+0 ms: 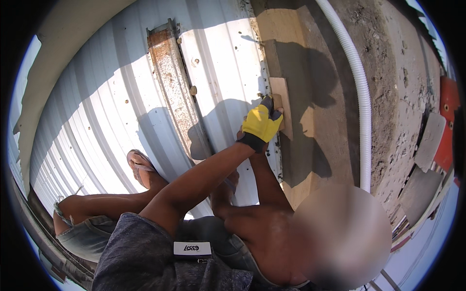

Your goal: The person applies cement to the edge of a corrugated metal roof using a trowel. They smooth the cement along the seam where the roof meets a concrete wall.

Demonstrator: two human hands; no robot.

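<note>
My left hand (262, 122), in a yellow glove with a dark cuff, is closed around the handle of a wooden float (280, 92). The float's flat, pale board stands on end against the grey-brown cement face (291, 63) beside the metal sheeting. Another bare forearm, my right by its position, rises from the lower right. My right hand (265, 147) lies under or just behind the gloved one; its fingers are mostly hidden, so its hold cannot be made out.
Ribbed white metal sheeting (121, 97) lies under my sandalled feet, with a rusty metal strip (170, 77) and small lumps on it. A white corrugated hose (361, 106) runs along the rough wall (388, 97). Red pieces (446, 131) sit far right. A blurred patch covers the lower right.
</note>
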